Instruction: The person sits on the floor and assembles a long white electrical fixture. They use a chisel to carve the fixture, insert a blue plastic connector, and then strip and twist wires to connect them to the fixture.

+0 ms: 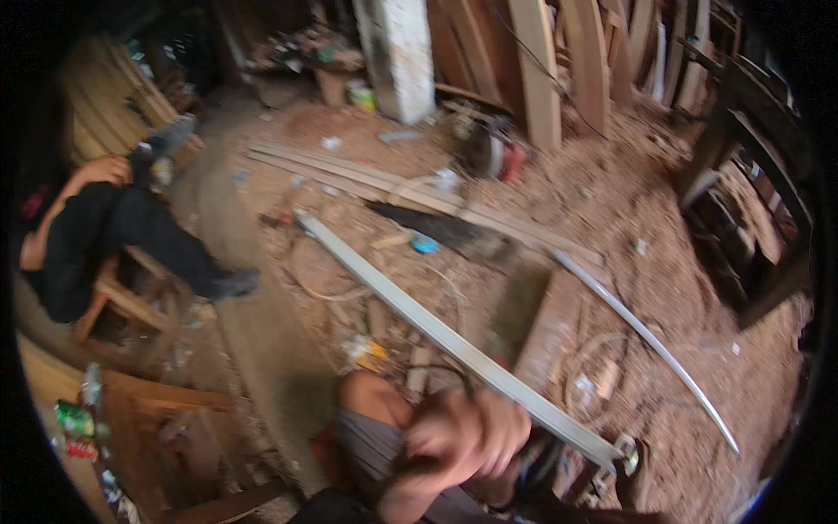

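Note:
My left hand (463, 437), smeared by motion, is over my lap beside my bare knee (375, 400). Its fingers look bent, but whether they grip anything I cannot make out. Just past the fingers a long pale grey bar (410, 306) slants from the far left down to the near right. The hand overlaps this bar in the picture; contact between them cannot be told. My right hand is not visible. Further right, a thin, shiny, curved strip (650, 336) lies on the sawdust-covered ground.
Long wooden strips (367, 179) lie beyond the bar, near a red-and-grey round machine (502, 162). Boards (532, 74) lean at the back by a white post (397, 61). Another person (113, 218) sits at left near a wooden stool (122, 301). A dark wooden frame (768, 148) stands right.

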The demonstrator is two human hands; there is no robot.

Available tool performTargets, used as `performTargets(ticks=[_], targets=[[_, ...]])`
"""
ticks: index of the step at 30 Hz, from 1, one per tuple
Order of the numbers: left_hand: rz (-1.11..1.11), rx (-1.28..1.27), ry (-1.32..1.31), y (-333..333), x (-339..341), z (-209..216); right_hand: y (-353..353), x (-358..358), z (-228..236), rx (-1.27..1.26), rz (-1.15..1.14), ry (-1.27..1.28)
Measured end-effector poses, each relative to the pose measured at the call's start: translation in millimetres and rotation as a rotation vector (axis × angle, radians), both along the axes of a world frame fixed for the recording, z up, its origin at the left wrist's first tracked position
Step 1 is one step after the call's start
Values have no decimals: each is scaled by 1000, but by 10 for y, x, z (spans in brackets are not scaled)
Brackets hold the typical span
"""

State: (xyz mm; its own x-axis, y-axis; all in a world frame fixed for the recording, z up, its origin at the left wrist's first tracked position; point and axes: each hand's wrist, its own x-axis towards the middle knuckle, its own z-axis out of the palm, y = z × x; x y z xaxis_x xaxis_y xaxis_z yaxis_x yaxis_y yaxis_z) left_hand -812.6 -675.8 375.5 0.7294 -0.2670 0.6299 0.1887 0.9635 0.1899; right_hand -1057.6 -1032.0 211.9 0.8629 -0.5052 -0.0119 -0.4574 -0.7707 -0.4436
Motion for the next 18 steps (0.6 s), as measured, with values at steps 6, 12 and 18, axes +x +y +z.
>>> performTargets(ticks=[6, 12, 18], targets=[[281, 1234, 486, 8, -162, -1694, 634, 918, 8, -21, 493, -182], [313, 1377, 893, 354, -156, -2930, 780, 1624, -157, 136, 493, 513], [426, 1277, 970, 609, 591, -3494, 668, 1359, 2, -71, 482, 350]])
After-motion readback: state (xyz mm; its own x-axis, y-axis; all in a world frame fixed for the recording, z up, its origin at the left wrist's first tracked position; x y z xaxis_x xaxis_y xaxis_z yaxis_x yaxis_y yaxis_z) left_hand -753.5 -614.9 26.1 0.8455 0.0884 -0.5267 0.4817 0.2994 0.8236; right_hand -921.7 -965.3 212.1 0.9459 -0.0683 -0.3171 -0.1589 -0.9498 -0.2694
